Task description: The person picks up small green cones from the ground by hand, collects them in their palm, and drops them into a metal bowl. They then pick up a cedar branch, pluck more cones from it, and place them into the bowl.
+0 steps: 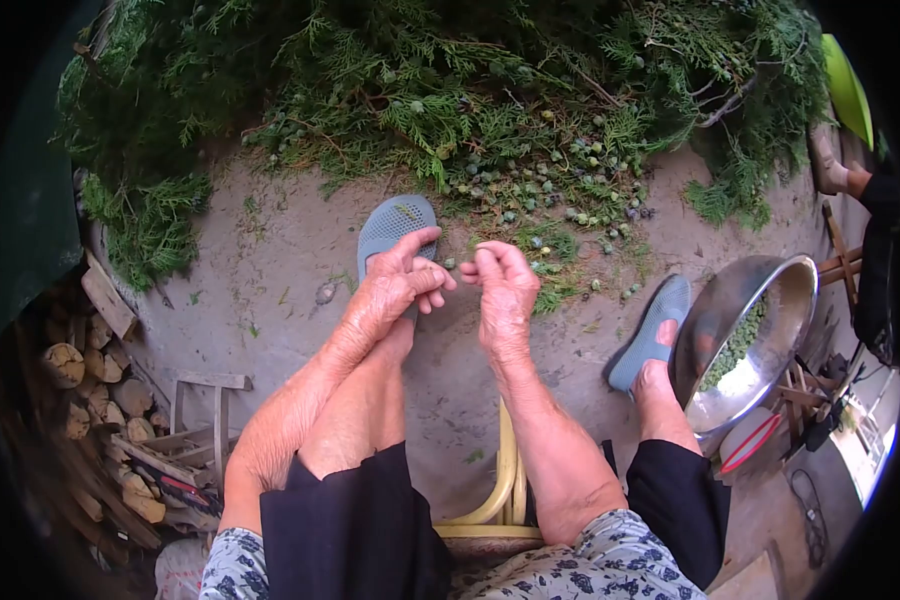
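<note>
Black trousers [365,525] and a floral-print top fill the near edge, behind both hands. The left hand [405,275] is half curled with its index finger extended; the right hand [505,290] is drawn into a thumb-and-index pinch. I cannot tell what, if anything, either holds, though a small green bit shows between them. Blue-green conifer cones [565,180] lie scattered on the ground just beyond the right hand, below heaped conifer branches [370,90]. Well to the hands' right, past a grey mesh shoe [660,320], a steel basin [708,325] contains small green cones [738,345] on part of its shiny inside.
</note>
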Demonstrator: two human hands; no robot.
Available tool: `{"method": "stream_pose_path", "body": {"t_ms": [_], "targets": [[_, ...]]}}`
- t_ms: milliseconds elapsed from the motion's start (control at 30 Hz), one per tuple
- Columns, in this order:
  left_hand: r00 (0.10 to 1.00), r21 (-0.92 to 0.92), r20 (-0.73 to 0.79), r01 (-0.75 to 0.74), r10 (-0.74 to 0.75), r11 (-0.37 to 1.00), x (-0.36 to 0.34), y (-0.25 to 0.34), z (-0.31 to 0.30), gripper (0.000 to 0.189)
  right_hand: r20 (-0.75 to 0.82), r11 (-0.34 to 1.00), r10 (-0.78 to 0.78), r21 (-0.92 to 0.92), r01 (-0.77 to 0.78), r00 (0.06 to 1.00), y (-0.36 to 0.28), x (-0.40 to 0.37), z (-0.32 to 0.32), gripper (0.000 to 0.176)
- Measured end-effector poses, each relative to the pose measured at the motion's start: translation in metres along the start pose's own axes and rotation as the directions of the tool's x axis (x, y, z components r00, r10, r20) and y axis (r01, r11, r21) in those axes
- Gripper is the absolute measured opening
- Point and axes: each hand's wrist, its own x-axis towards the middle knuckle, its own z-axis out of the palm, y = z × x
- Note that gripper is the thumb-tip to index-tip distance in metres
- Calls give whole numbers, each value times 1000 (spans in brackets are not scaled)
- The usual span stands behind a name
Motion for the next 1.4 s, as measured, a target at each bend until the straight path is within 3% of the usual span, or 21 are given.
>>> {"method": "stream_pose_path", "body": {"t_ms": [33,100,133,167,233,267,367,433,500,567,633,667,733,767,833,933,1167,1233,1267,1333,1400], "targets": [[999,-53,-9,-32,31,998,-1,-1,0,58,-1,1000,1,-1,-1,1000,-2,-2,-3,10],[998,-104,-16,-66,64,992,-1,-4,-2,52,29,934,-16,-356,25,999,-7,-7,-14,12],[995,-207,-64,-89,77,974,0,-8,-4,45,311,764,-224,-532,364,924,11,-5,-29,13],[990,-308,-111,-115,84,945,0,-10,-6,38,309,763,-225,-534,365,924,9,-8,-33,13],[989,-345,-125,-113,73,932,0,-11,-8,32,504,454,30,-776,437,863,4,-12,-38,21],[988,-379,-143,-114,64,918,1,-11,-10,27,424,533,-111,-738,414,899,9,-10,-33,20],[986,-389,-158,-104,45,915,2,-12,-11,28,342,560,-315,-686,464,885,14,-2,-14,19],[987,-386,-154,-104,47,917,3,-14,-12,29,339,548,-318,-696,464,885,21,0,-4,21],[989,-389,-139,-102,50,916,4,-14,-10,31,362,414,-340,-771,483,868,29,7,-3,23],[984,-326,-168,-112,59,939,5,-13,-7,33,324,447,-380,-756,478,866,26,4,-4,21],[985,-338,-162,-111,59,934,4,-7,-2,34,118,710,-389,-594,379,914,6,-7,0,17],[985,-345,-163,-110,56,932,4,-5,0,35,115,707,-389,-598,376,914,-3,-11,0,17],[993,-363,-113,-82,44,928,5,-5,-5,36,430,843,-220,-369,393,876,-20,-14,-4,14],[997,-379,-65,-53,31,924,6,-4,-7,37,428,841,-223,-369,395,876,-16,-6,-10,14],[997,-351,-73,-40,15,936,7,-6,-9,37,212,564,-508,-651,508,835,-3,24,-22,15],[996,-307,-90,-41,14,951,7,-8,-8,37,216,422,-608,-728,541,764,-6,53,-27,19],[995,-238,66,86,-72,967,13,-14,-1,37,143,402,-519,-829,389,842,-10,58,-27,21],[997,-267,39,79,-71,960,14,-14,-2,37,77,573,-465,-734,366,882,-17,50,-29,21],[997,-295,14,74,-73,953,15,-14,-1,36,78,570,-466,-735,367,881,-21,40,-27,21],[997,-345,3,71,-75,936,12,-9,3,35,144,877,-116,-450,170,983,-26,19,-23,17],[997,-392,-8,67,-77,917,13,-8,4,34,235,839,-181,-470,275,955,-21,15,-27,14]]}}
